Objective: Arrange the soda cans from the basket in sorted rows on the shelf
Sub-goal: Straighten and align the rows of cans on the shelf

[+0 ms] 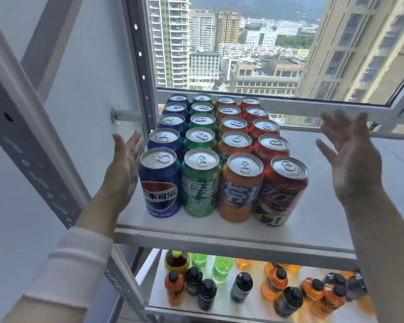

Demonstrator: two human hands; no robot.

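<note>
Nearest, both hands were spread flat and held nothing: the left hand [124, 173] just beside the blue column, the right hand [350, 159] apart from the red one. Between them, twenty soda cans [236, 138] stood upright on the white shelf [313, 206], tabs up and front labels facing the viewer. They formed four columns of blue, green, orange and red, running back toward the window [243, 43].

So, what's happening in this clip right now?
A person holds both hands open either side of a block of soda cans on the shelf: the left hand close by the blue row, the right hand clear of the red row. Neither holds a can. The cans stand upright in four colour rows, five deep. No basket is in view. Bottles stand one level down.
</note>
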